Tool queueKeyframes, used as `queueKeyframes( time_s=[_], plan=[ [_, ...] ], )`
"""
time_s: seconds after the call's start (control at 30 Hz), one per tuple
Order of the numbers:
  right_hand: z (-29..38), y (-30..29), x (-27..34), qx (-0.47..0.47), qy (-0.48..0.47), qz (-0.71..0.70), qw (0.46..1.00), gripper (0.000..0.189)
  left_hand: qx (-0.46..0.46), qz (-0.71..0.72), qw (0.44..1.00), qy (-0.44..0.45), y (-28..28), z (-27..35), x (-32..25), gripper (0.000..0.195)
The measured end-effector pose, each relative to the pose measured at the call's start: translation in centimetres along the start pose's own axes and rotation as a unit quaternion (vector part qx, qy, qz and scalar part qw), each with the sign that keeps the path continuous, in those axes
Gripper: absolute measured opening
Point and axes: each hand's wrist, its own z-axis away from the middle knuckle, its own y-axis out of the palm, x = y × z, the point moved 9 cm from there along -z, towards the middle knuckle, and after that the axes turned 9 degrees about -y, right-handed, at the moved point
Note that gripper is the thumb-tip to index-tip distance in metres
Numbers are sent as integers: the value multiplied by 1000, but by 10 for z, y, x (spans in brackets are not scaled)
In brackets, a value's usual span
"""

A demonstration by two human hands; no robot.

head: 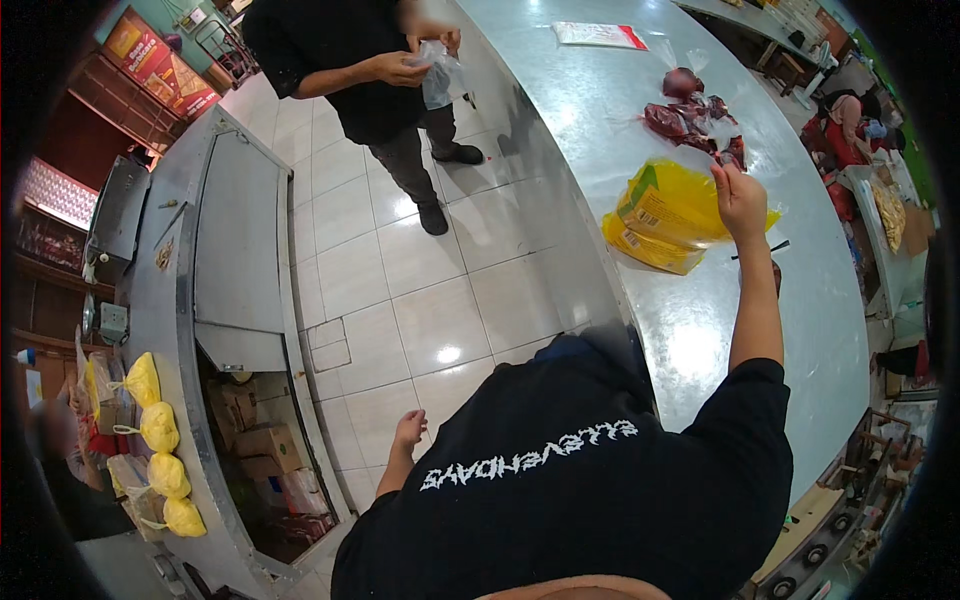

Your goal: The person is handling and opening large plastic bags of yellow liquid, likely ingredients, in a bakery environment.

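Observation:
My right hand (741, 202) is raised over the steel table (697, 330) and grips the edge of a yellow plastic package (667, 196). A second yellow package (649, 246) lies beneath and partly behind it; both bear print and barcodes. Just beyond them on the tabletop rest several knotted clear bags of dark red contents (686, 120). Low beside my body, over the tiled floor, my left hand (410, 429) hangs with its fingers loosely curled and nothing visible in it. A dark item (776, 276) is partly hidden behind my right forearm.
Across the aisle, a person (337, 67) stands handling a clear plastic bag (442, 79). A white-and-red packet (600, 34) lies at the table's far end. Along the left counter (169, 300) sit several tied yellow bags (169, 476), above an open cabinet with cardboard boxes (270, 451).

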Motion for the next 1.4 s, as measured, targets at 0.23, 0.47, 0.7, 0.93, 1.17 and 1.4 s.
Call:
queueKeyframes(
  time_s=[0.23, 0.47, 0.7, 0.93, 1.17, 1.4],
  plan=[
    [2, 0, -3, -13, 8, -8, 1000, 34, -18, -5, 999, 48, -8, 13, -66, 43],
    [4, 4, -8, 5, 21, -4, 1000, 33, -3, -8, 1000, 25, 6, 6, -47, 45],
    [8, 4, -7, -4, 30, -30, 999, 32, 39, -52, 998, -6, 3, 4, 9, 43],
    [13, 6, -11, -6, 29, -5, 1000, 35, 3, 33, 999, -6, -2, 17, 11, 42],
    [9, 3, -2, -12, 29, -22, 999, 34, 53, 49, 997, -4, 4, 10, 44, 42],
    [15, 5, -1, 5, 33, -40, 999, 31, 6, 35, 998, -44, -4, 14, 63, 44]
  ],
)
